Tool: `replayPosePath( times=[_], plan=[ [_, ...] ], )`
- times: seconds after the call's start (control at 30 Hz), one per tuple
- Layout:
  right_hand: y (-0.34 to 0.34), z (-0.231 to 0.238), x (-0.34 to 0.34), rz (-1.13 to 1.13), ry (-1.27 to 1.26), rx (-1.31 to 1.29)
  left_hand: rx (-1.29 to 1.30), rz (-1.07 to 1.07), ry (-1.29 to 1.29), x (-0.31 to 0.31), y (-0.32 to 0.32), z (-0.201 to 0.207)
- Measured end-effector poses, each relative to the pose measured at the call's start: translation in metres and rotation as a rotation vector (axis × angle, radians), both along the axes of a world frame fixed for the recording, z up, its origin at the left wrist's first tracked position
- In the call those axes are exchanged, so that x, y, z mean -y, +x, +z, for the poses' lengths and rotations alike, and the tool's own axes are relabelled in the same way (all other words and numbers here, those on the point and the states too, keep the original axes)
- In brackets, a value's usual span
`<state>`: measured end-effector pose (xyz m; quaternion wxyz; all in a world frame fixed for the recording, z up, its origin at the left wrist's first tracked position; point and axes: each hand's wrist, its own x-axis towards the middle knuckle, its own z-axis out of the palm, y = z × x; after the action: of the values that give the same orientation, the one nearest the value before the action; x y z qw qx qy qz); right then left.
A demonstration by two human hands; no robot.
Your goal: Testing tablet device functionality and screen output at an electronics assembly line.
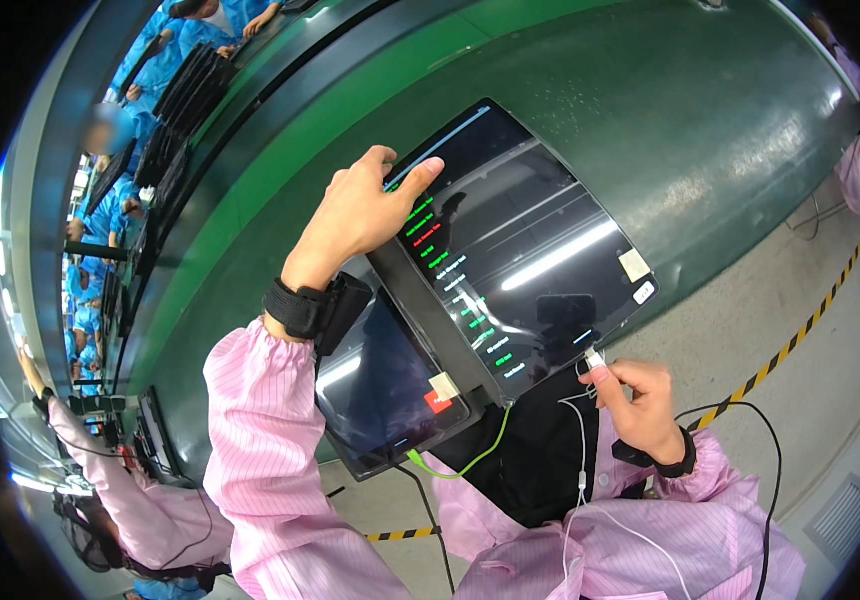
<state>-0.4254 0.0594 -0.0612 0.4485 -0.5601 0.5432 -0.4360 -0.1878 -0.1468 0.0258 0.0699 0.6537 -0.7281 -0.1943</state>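
Observation:
A large black tablet [550,230] lies with its lit screen up, showing a list of green, white and red lines. At its upper left edge is my left hand [355,210], its thumb over the screen and its other fingers curled at the side, partly hidden. My right hand [640,405] pinches a white cable plug [595,358] at the tablet's lower right edge; whether it is fully in the port I cannot tell. From the plug hangs a white earphone cable [582,460]. A second tablet [380,370], with a red patch on its screen, lies below my left forearm.
A green cable [480,455] loops between the tablets' lower edges. The green work table [710,150] extends beyond them. Black cables [775,470] hang at the right. A co-worker in pink [140,500] is at lower left; several people in blue [100,215] work behind a dark rail.

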Motion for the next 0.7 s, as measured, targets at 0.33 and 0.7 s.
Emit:
replayPosePath(
  times=[0.33, 0.7],
  plan=[
    [0.014, 0.002, -0.004, -0.133, 0.142, 0.103, 0.075, -0.061, 0.106, -0.01, -0.004, 0.008],
    [-0.006, 0.007, 0.012, -0.025, 0.377, 0.337, 0.122, -0.207, -0.026, -0.017, 0.004, -0.004]
  ],
)
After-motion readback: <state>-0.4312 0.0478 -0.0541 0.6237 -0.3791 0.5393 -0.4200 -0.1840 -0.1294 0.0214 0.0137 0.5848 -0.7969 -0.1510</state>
